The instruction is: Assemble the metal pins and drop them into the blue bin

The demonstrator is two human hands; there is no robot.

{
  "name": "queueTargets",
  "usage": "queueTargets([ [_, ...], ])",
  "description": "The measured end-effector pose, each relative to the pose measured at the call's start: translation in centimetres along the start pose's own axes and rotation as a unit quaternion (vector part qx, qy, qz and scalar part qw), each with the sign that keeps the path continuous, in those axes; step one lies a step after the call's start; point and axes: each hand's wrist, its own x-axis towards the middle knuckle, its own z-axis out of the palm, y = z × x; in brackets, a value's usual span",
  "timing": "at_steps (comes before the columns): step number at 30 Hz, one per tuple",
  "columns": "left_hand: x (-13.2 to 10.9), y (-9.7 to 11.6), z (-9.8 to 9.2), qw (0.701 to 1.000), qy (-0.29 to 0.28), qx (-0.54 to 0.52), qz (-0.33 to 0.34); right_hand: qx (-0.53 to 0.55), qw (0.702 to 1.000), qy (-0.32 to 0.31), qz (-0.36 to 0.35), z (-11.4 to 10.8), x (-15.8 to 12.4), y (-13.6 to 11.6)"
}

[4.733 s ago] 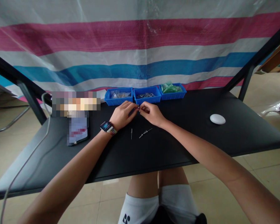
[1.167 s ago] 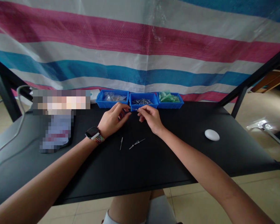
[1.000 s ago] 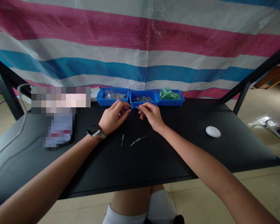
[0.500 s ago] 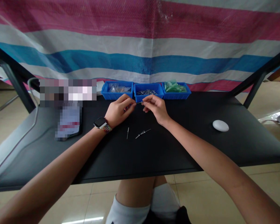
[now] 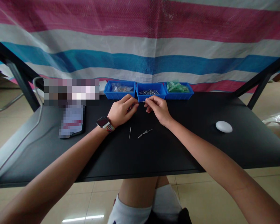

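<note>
A thin silvery blind rivet (image 5: 141, 101) spans the short gap between my two hands, in front of the middle bin. My right hand (image 5: 159, 109) pinches one end of it between thumb and index finger. At its other end are the closed fingertips of my left hand (image 5: 123, 109), which wears a watch on the wrist; that end is hidden in the fingers. Nearer to me on the black table, a single rivet (image 5: 130, 133) lies lengthwise. To its right, two more rivets (image 5: 145, 133) touch each other at a slant.
Along the back stand three blue bins: one with clear plastic bags (image 5: 120, 88), one with loose rivets (image 5: 149, 92), one with green bags (image 5: 177, 87). A white oval object (image 5: 224, 126) sits at right. A blurred-out phone-like item (image 5: 72, 121) and a cable (image 5: 21, 140) are at left.
The view has shifted slightly, so everything sits a little further right. Both hands stay together in front of the middle bin, and the rivet between them shows a brighter shaft.
</note>
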Motion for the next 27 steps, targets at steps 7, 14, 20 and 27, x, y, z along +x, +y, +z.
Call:
queueTargets([
  [7,0.1,0.1,-0.1,0.999,-0.019,0.018,0.025,0.01,0.999,-0.015,0.029,-0.2,-0.1,-0.3],
  [14,0.2,0.0,-0.2,0.999,-0.036,-0.008,0.022,0.014,0.999,-0.024,0.032,-0.4,0.0,-0.4],
  [20,0.1,-0.2,0.0,0.998,-0.051,-0.032,0.023,0.018,0.998,-0.054,0.037,-0.5,0.0,-0.9],
  [27,0.0,-0.4,0.1,0.998,-0.053,-0.022,0.011,0.01,0.995,-0.098,0.025,-0.5,-0.2,-1.4],
])
